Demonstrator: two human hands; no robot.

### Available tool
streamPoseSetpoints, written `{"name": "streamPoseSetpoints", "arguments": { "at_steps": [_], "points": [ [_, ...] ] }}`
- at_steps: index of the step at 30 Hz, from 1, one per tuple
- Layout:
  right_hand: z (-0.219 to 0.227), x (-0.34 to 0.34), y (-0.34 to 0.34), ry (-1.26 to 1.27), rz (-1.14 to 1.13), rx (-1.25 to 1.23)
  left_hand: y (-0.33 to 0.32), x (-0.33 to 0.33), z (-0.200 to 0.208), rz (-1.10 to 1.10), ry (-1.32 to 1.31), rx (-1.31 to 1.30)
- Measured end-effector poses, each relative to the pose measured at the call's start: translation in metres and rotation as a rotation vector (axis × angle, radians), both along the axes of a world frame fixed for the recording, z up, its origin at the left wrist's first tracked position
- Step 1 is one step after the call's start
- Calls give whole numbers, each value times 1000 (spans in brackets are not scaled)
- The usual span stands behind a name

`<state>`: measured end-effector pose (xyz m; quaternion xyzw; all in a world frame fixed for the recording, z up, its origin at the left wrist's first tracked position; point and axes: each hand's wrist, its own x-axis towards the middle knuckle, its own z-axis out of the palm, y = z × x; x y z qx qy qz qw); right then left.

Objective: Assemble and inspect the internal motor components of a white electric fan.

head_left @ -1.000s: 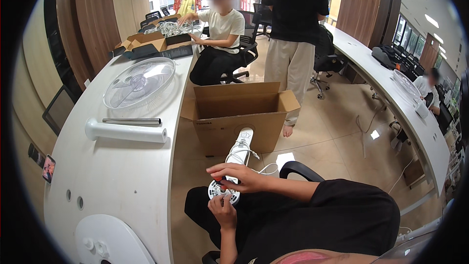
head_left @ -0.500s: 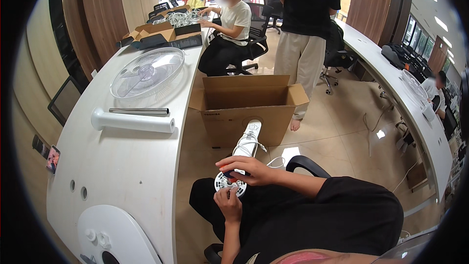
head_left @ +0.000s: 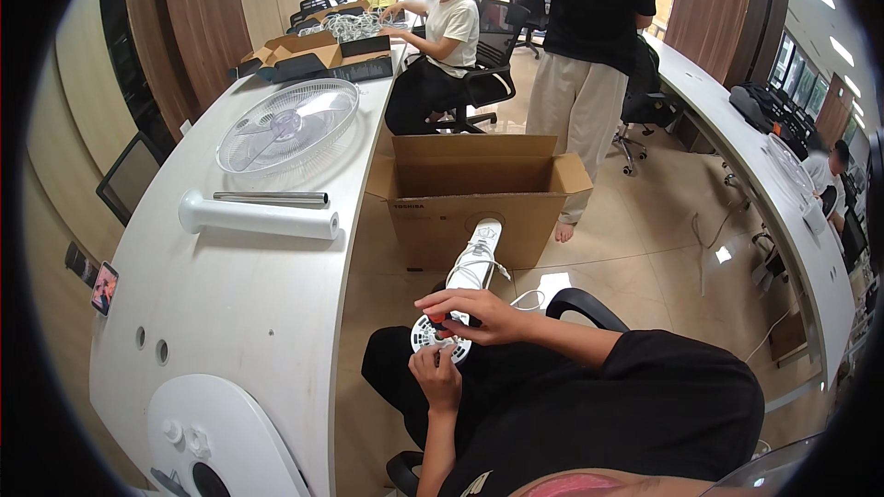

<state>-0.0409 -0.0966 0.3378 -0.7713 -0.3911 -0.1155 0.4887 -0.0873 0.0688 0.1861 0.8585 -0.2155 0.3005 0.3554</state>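
A white fan body [head_left: 465, 271] with a pale cord looped round it lies lengthwise over my lap, its far end by the cardboard box. At its near end is a round, slotted white plate [head_left: 423, 335]. My right hand [head_left: 488, 317] is closed round a short tool with a red and dark handle [head_left: 439, 319], apparently a screwdriver, held over the plate's middle. The tool's tip is hidden. My left hand [head_left: 437, 381] has its fingertips pinched at the plate's near edge; whatever lies between them is too small to make out.
An open cardboard box [head_left: 470, 221] stands ahead. The white table [head_left: 276, 294] at left carries a fan grille [head_left: 285, 129], a white tube [head_left: 262, 218], a metal rod [head_left: 272, 197] and a white base [head_left: 221, 423]. One person sits at the table; another stands behind the box [head_left: 589, 64].
The whole view has shifted slightly, moving the scene to the right. My right hand remains on the tool and has turned a little; my left hand stays at the plate's edge.
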Motion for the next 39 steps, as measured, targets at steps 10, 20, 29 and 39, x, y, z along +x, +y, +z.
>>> {"name": "streamPoseSetpoints", "arguments": {
  "at_steps": [10,20,29,39],
  "points": [
    [-3,0,4,-74,-101,-31,0,1,-1,6,-13,7],
    [-13,3,4,-67,-174,-103,0,1,-2,-6,-14,0],
    [-4,2,-2,43,2,-37,-1,1,-1,-2,-3,8],
    [1,-1,8,-77,-131,2,1,0,-3,3,-10,13]
  ]
}}
